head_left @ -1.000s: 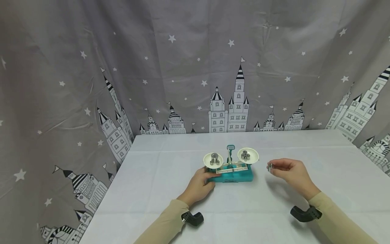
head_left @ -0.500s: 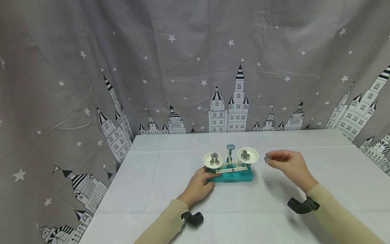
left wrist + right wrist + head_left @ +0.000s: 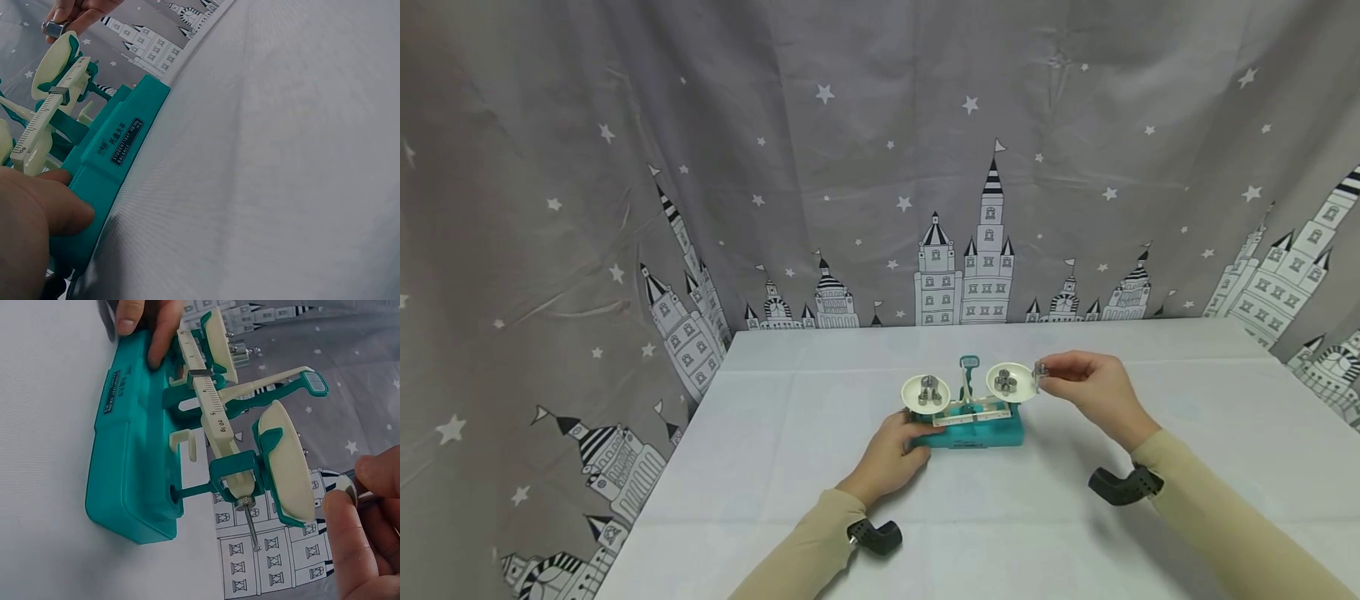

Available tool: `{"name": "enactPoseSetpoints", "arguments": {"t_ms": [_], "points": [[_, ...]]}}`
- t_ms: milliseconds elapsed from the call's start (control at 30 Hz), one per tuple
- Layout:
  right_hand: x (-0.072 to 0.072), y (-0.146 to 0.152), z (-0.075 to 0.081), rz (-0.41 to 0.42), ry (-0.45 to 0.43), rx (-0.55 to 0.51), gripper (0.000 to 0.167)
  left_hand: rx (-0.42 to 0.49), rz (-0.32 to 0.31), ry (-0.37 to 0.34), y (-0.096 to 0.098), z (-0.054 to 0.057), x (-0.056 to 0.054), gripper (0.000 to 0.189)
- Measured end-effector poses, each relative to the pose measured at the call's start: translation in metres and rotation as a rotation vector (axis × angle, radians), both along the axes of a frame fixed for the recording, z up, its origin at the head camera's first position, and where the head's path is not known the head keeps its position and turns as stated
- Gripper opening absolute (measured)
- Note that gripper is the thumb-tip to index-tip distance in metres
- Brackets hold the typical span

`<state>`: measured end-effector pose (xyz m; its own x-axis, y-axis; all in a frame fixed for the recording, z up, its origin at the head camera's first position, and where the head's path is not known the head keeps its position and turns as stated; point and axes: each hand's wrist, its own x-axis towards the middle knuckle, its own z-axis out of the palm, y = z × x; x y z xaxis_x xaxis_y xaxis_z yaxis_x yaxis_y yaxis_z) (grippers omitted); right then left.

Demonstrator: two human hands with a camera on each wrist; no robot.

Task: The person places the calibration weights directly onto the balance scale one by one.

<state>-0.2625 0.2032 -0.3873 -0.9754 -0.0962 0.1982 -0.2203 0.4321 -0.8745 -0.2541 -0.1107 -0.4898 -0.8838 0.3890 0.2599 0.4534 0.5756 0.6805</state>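
Note:
A teal balance scale [image 3: 977,435] with a ruled cream beam [image 3: 209,403] stands on the white table. My left hand [image 3: 886,460] holds the left end of its base, thumb against the front face [image 3: 72,212]. Small metal weights [image 3: 928,392] sit in the left pan [image 3: 909,393], and several more weights [image 3: 1004,382] are grouped in the right pan [image 3: 1026,382]. My right hand [image 3: 1093,398] pinches another metal weight [image 3: 1040,373] between thumb and fingers, right at the outer rim of the right pan. The left pan hangs lower than the right in the head view.
White cloth covers the table [image 3: 1000,533] all around the scale. Behind it hangs a grey curtain [image 3: 865,167] printed with castles and stars. The scale's pointer post [image 3: 967,375] rises between the two pans.
My right hand has moved left and farther back with the weight, from beside the scale to the right pan's rim. My left hand and the scale have stayed put.

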Motion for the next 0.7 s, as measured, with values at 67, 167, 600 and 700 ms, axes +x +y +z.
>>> {"name": "enactPoseSetpoints", "arguments": {"t_ms": [67,167,600,700], "points": [[-0.002,-0.003,0.001,0.003,-0.002,0.008,0.034,-0.003,0.001,0.002,0.000,0.000,0.000,0.035],[-0.004,-0.007,0.002,0.009,0.008,0.023,0.034,-0.006,0.002,0.003,0.000,-0.001,0.000,0.035],[-0.010,-0.022,0.006,0.028,0.163,0.188,0.028,-0.016,0.005,0.004,0.000,0.001,0.001,0.034],[-0.010,-0.023,0.007,0.026,0.195,0.223,0.025,-0.012,0.005,-0.001,0.000,0.001,0.000,0.035]]}}
